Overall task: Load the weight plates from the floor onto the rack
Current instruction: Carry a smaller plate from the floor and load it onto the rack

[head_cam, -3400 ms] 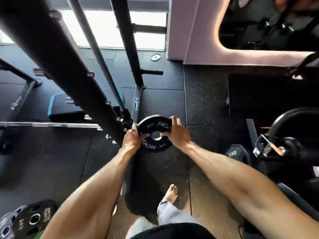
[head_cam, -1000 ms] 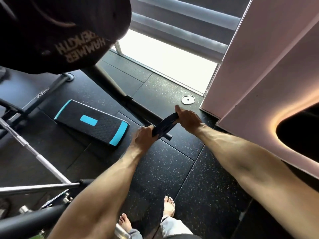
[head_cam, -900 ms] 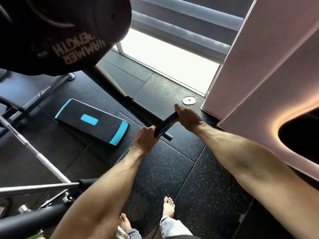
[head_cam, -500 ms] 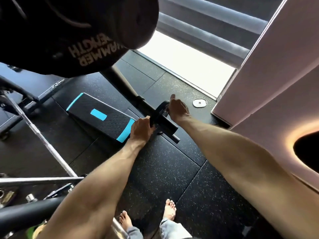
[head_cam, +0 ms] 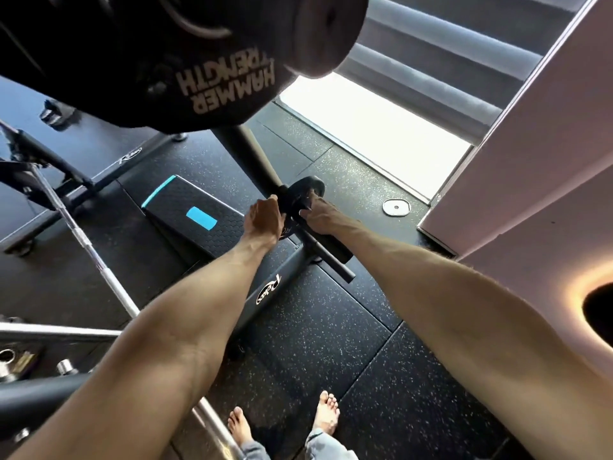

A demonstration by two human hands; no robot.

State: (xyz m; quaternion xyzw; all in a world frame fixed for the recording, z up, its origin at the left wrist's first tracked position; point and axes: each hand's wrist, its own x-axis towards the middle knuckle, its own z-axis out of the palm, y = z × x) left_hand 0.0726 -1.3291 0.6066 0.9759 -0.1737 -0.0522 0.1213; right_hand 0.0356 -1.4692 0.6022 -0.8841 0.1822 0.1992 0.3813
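Observation:
A small black weight plate (head_cam: pixel 300 194) sits threaded on a black storage peg (head_cam: pixel 326 250) of the rack, pushed up toward the rack's upright post (head_cam: pixel 247 151). My left hand (head_cam: pixel 263 219) grips the plate's left rim. My right hand (head_cam: pixel 320 215) holds its right rim, fingers curled over the edge. The peg's free end sticks out toward me between my forearms. A large black plate (head_cam: pixel 185 54) marked Hammer Strength hangs on the rack overhead at the upper left.
A black and teal step platform (head_cam: pixel 195 219) lies on the rubber floor left of the peg. A steel barbell (head_cam: pixel 83 240) slants across the left. A small silver disc (head_cam: pixel 396 207) lies by the pink wall (head_cam: pixel 530 161). The rack's base beam (head_cam: pixel 268 287) runs toward my bare feet (head_cam: pixel 326 415).
Both hands carried the small plate from low by the floor up to the peg and slid it along the peg toward the upright. The view tilted closer to the rack.

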